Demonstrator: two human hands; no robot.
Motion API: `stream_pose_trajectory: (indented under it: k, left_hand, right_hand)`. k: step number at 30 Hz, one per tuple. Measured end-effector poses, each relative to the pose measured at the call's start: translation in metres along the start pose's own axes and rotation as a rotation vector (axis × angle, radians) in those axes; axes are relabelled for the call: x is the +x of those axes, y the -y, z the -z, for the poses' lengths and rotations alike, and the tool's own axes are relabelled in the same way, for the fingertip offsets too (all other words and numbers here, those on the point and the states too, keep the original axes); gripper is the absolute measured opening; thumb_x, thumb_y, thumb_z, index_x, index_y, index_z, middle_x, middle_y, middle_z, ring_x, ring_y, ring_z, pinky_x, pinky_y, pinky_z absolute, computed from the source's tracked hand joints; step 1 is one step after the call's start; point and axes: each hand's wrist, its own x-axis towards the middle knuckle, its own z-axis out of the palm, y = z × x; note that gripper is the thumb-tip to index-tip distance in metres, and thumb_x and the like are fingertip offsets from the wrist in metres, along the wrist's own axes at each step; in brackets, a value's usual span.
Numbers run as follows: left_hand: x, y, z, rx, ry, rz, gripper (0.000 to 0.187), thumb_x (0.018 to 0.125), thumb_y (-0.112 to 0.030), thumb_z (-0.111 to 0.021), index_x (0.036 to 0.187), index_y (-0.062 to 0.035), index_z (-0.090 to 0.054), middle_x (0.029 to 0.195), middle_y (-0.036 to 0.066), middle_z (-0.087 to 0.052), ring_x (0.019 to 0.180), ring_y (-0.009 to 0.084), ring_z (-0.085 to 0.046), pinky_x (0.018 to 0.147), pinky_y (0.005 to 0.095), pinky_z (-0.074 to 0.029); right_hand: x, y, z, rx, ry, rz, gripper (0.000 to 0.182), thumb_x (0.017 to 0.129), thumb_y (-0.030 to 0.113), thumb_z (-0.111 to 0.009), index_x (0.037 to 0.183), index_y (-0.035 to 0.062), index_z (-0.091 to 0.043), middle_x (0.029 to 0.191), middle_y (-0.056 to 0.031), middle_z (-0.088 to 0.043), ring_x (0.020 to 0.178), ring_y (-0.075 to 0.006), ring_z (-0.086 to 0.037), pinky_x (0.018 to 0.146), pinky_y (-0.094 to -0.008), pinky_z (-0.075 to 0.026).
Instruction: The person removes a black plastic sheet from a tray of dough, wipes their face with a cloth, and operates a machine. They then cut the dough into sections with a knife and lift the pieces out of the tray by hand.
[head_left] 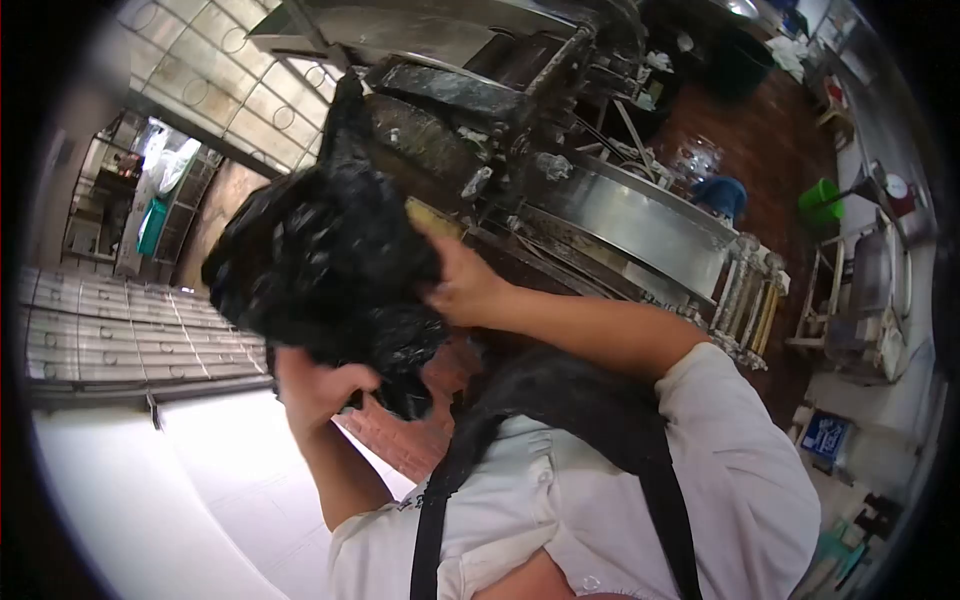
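A bulky, crumpled black plastic bag (315, 250) is held up in front of my body, its narrow twisted end pointing up. Below it, my left hand (318, 388) grips the lower edge, the thumb showing and the other fingers partly hidden. My right hand (462, 280) holds the bag's right side, with its fingertips hidden against the plastic. What is inside the bag cannot be seen.
Dirty metal machinery with a steel panel (630, 215) stands beyond my right arm. A metal grille (130, 330) is at the left. Farther off are a green bucket (820, 202), a blue object (720, 197) and a dark bin (738, 62) on the red floor.
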Motion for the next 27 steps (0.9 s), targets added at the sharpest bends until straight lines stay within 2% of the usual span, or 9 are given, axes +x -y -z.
stream_pose_trajectory:
  k: [3,6,9,10,14,15,17,18,27]
  left_hand:
    - [-0.024,0.055,-0.019,0.341,0.158,0.214,0.069,0.069,-0.024,-0.084,0.127,0.0004,-0.055,0.123,0.016,-0.062,0.108,0.0297,-0.062,0.095,0.0394,-0.048]
    - [-0.015,0.083,-0.070,0.017,0.198,0.282,0.068,0.070,-0.025,-0.083,0.127,0.0006,-0.055,0.122,0.017,-0.063,0.108,0.0303,-0.062,0.095,0.0395,-0.048]
    - [0.001,0.087,-0.103,-0.217,0.253,0.302,0.066,0.071,-0.025,-0.083,0.126,0.0007,-0.056,0.122,0.018,-0.063,0.109,0.0309,-0.061,0.095,0.0397,-0.048]
    - [0.005,0.086,-0.110,-0.262,0.274,0.305,0.066,0.071,-0.025,-0.082,0.126,0.0007,-0.056,0.121,0.018,-0.063,0.109,0.0311,-0.061,0.095,0.0398,-0.048]
    - [0.006,0.088,-0.101,-0.333,0.296,0.308,0.064,0.072,-0.025,-0.082,0.125,0.0009,-0.057,0.120,0.019,-0.063,0.109,0.0319,-0.061,0.095,0.0400,-0.048]
    - [0.006,0.088,-0.096,-0.333,0.296,0.305,0.063,0.072,-0.025,-0.081,0.125,0.0009,-0.057,0.120,0.019,-0.063,0.109,0.0321,-0.061,0.095,0.0400,-0.047]
    - [0.005,0.086,-0.086,-0.335,0.306,0.296,0.063,0.073,-0.026,-0.081,0.124,0.0010,-0.057,0.120,0.020,-0.063,0.109,0.0325,-0.061,0.095,0.0401,-0.047]
    - [0.004,0.086,-0.083,-0.339,0.312,0.291,0.062,0.073,-0.026,-0.081,0.124,0.0011,-0.057,0.119,0.020,-0.063,0.109,0.0327,-0.061,0.095,0.0402,-0.047]
    - [0.018,0.086,-0.082,-0.365,0.440,0.243,0.058,0.075,-0.026,-0.079,0.122,0.0015,-0.059,0.117,0.022,-0.063,0.109,0.0346,-0.060,0.095,0.0407,-0.047]
  right_hand:
    - [-0.021,0.013,0.013,0.089,-0.065,-0.074,0.077,0.079,0.001,-0.067,0.146,-0.0065,-0.029,0.137,-0.0220,-0.051,0.129,-0.0258,-0.048,0.111,-0.0339,-0.033]
    - [-0.042,0.021,0.022,0.098,-0.098,-0.178,0.075,0.084,-0.004,-0.060,0.149,-0.0043,-0.022,0.133,-0.0160,-0.053,0.125,-0.0232,-0.050,0.111,-0.0329,-0.032]
    - [-0.070,-0.009,0.040,-0.412,-0.147,0.054,0.060,0.084,0.000,-0.061,0.140,-0.0034,-0.039,0.132,-0.0182,-0.054,0.122,-0.0273,-0.054,0.110,-0.0350,-0.034]
    - [-0.086,-0.052,0.055,-0.780,-0.090,0.428,0.053,0.085,0.002,-0.060,0.136,-0.0031,-0.045,0.132,-0.0195,-0.055,0.121,-0.0307,-0.055,0.110,-0.0362,-0.034]
    - [-0.076,-0.039,0.085,-1.115,-0.235,0.256,0.041,0.089,0.007,-0.055,0.128,-0.0049,-0.053,0.127,-0.0196,-0.059,0.118,-0.0326,-0.056,0.105,-0.0412,-0.040]
    - [-0.069,-0.036,0.073,-1.014,-0.330,-0.041,0.037,0.091,0.006,-0.055,0.125,-0.0062,-0.055,0.128,-0.0200,-0.058,0.118,-0.0325,-0.056,0.104,-0.0407,-0.041]
    - [-0.049,-0.012,0.096,0.349,-0.627,-0.127,0.038,0.090,0.014,-0.057,0.126,-0.0012,-0.057,0.123,-0.0155,-0.062,0.108,-0.0292,-0.062,0.100,-0.0420,-0.046]
    - [-0.042,-0.003,0.111,0.531,-0.717,-0.118,0.039,0.090,0.014,-0.057,0.126,-0.0011,-0.057,0.123,-0.0154,-0.062,0.108,-0.0292,-0.062,0.100,-0.0420,-0.045]
    - [-0.065,0.056,0.256,0.177,-0.923,-0.008,0.040,0.090,0.014,-0.058,0.128,0.0001,-0.056,0.125,-0.0150,-0.062,0.112,-0.0294,-0.060,0.102,-0.0417,-0.044]
